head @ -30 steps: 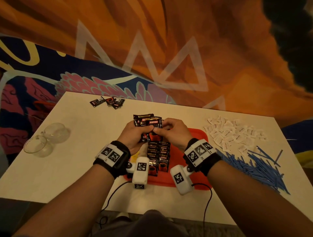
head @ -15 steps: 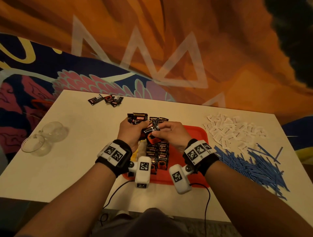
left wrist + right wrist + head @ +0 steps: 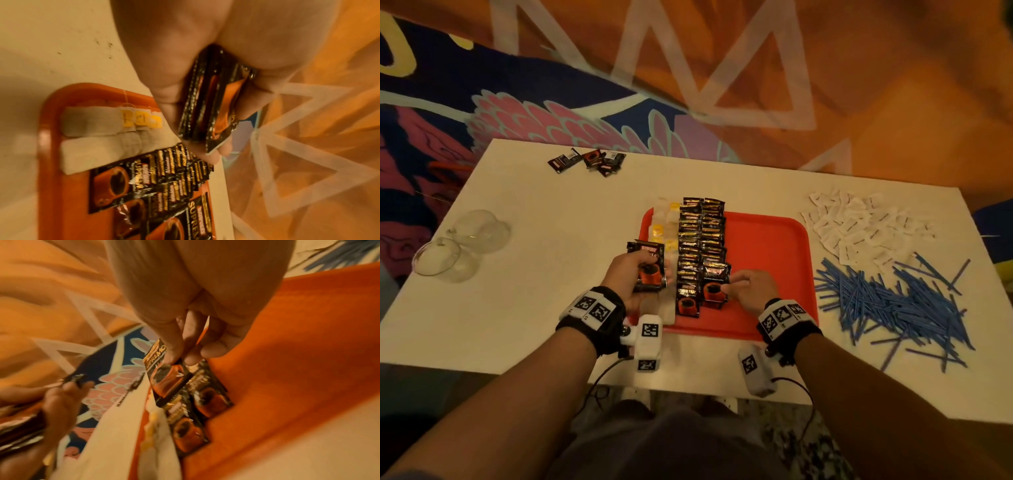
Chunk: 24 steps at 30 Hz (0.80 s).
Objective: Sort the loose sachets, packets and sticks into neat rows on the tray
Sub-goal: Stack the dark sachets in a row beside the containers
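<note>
Your right hand (image 3: pixel 751 291) pinches one coffee packet (image 3: pixel 715 286) over the lower centre of the red tray (image 3: pixel 767 274); your left hand (image 3: pixel 630 274) grips a stack (image 3: pixel 650 265). Two packet rows and teabags (image 3: pixel 664 226) are placed. White sachets (image 3: pixel 859 229), blue sticks (image 3: pixel 893 301) and upper-left packets (image 3: pixel 589 160) remain loose. Stack count is unreadable.

On the white table (image 3: pixel 524 274) are laid a red tray (image 3: pixel 767 274), blue sticks (image 3: pixel 887 301), white sachets (image 3: pixel 859 226), dark packets (image 3: pixel 589 159) and clear bowls (image 3: pixel 458 246).
</note>
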### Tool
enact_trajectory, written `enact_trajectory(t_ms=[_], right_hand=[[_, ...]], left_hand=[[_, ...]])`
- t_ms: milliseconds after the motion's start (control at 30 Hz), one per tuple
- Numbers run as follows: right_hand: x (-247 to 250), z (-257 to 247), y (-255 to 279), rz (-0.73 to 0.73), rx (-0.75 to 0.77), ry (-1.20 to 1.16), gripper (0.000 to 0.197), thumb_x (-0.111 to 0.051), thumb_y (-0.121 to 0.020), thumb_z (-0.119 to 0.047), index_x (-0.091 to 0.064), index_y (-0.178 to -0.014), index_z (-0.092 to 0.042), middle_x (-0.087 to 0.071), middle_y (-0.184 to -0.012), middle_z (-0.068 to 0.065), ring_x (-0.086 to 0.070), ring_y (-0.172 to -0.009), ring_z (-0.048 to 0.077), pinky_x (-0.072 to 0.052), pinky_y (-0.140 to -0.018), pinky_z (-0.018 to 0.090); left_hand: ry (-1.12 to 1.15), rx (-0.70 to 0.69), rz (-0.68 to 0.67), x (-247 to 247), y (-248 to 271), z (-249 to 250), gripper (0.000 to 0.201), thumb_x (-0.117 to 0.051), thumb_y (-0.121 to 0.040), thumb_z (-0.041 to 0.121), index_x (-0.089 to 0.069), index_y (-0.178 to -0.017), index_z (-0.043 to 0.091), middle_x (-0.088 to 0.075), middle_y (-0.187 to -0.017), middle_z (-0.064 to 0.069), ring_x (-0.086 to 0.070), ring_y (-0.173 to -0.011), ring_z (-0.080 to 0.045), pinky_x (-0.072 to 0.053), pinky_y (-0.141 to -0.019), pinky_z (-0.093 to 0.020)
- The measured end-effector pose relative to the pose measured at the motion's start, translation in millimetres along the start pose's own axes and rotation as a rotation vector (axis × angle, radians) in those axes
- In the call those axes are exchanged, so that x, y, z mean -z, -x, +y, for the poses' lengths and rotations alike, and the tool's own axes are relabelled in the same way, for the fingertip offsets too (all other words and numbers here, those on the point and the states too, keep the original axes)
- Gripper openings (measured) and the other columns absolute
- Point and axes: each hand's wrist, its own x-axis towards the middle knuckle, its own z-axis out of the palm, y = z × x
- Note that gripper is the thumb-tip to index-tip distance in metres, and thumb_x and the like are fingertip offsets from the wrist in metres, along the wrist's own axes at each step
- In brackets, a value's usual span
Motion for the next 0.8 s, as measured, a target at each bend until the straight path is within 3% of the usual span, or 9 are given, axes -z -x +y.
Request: enact_trajectory(t_ms=[133,233,333,400,500,567,667,733,800], right_hand=[[-13,32,-7,-0.027,-0.105,0.127,0.023,-0.071,-0.088,-0.026,-0.067,-0.109,-0.015,-0.061,-0.099,-0.005,-0.055,-0.085,0.009,-0.041,-0.066,0.02],[-23,43,-14,-0.04,-0.155,0.155,0.024,-0.07,-0.089,-0.026,-0.067,-0.11,-0.015,-0.061,-0.1,-0.005,-0.055,-0.088,0.011,-0.038,-0.058,0.018],[-32,47,-21,-0.021,-0.193,0.157,0.013,-0.072,-0.087,-0.029,-0.065,-0.097,-0.024,-0.066,-0.102,-0.005,-0.058,-0.086,0.01,-0.039,-0.057,0.018],[-36,48,-25,-0.012,-0.205,0.15,0.013,-0.073,-0.087,-0.028,-0.062,-0.092,-0.025,-0.064,-0.096,-0.008,-0.059,-0.087,0.01,-0.04,-0.059,0.019],[-39,48,-27,0.012,-0.215,0.138,0.013,-0.074,-0.086,-0.026,-0.062,-0.09,-0.023,-0.06,-0.091,-0.009,-0.055,-0.084,0.009,-0.036,-0.055,0.018],[-41,49,-29,0.032,-0.22,0.125,0.014,-0.076,-0.083,-0.026,-0.063,-0.087,-0.022,-0.063,-0.094,-0.006,-0.056,-0.082,0.009,-0.038,-0.055,0.019],[-45,51,-30,0.042,-0.213,0.111,0.017,-0.078,-0.081,-0.029,-0.064,-0.089,-0.022,-0.065,-0.096,-0.005,-0.059,-0.083,0.009,-0.042,-0.058,0.021],[-45,52,-30,0.053,-0.193,0.133,0.019,-0.077,-0.081,-0.032,-0.064,-0.091,-0.023,-0.065,-0.096,-0.005,-0.06,-0.085,0.01,-0.045,-0.06,0.022],[-46,53,-28,0.06,-0.18,0.17,0.023,-0.077,-0.081,-0.036,-0.063,-0.094,-0.022,-0.065,-0.094,-0.005,-0.061,-0.086,0.012,-0.049,-0.066,0.024]], left_hand=[[-0.135,-0.004,0.104,19,-10,-16,0.021,-0.054,-0.093,0.005,-0.062,-0.112,-0.001,-0.073,-0.088,-0.017,-0.071,-0.072,-0.027,-0.057,-0.067,-0.039],[-0.144,0.031,0.136,33,-17,-27,0.029,-0.059,-0.091,0.008,-0.063,-0.118,0.001,-0.071,-0.109,-0.021,-0.07,-0.092,-0.033,-0.056,-0.075,-0.044],[-0.149,0.043,0.167,41,-18,-33,0.024,-0.061,-0.091,0.007,-0.064,-0.115,0.005,-0.073,-0.103,-0.017,-0.07,-0.093,-0.032,-0.056,-0.072,-0.042],[-0.195,0.033,0.178,43,-19,-37,0.022,-0.061,-0.09,0.006,-0.065,-0.112,0.005,-0.073,-0.099,-0.017,-0.07,-0.093,-0.034,-0.058,-0.077,-0.047],[-0.519,-0.05,0.154,43,-18,-42,0.018,-0.064,-0.084,0.009,-0.071,-0.1,0.006,-0.074,-0.096,-0.016,-0.07,-0.094,-0.036,-0.055,-0.09,-0.053],[-0.926,-0.142,0.062,39,-17,-45,0.013,-0.064,-0.085,0.012,-0.071,-0.094,0.006,-0.073,-0.091,-0.012,-0.068,-0.092,-0.033,-0.055,-0.087,-0.046],[-1.339,-0.262,-0.06,28,-15,-52,0.027,-0.061,-0.091,0.012,-0.062,-0.118,0.012,-0.066,-0.104,-0.005,-0.062,-0.1,-0.026,-0.045,-0.081,-0.029],[-1.368,-0.3,-0.085,24,-17,-56,0.044,-0.059,-0.094,0.013,-0.049,-0.137,0.017,-0.064,-0.118,-0.009,-0.06,-0.108,-0.027,-0.044,-0.085,-0.028],[-1.367,-0.344,-0.081,21,-19,-61,0.049,-0.059,-0.096,0.014,-0.042,-0.142,0.019,-0.064,-0.121,-0.01,-0.061,-0.108,-0.028,-0.045,-0.084,-0.029]])
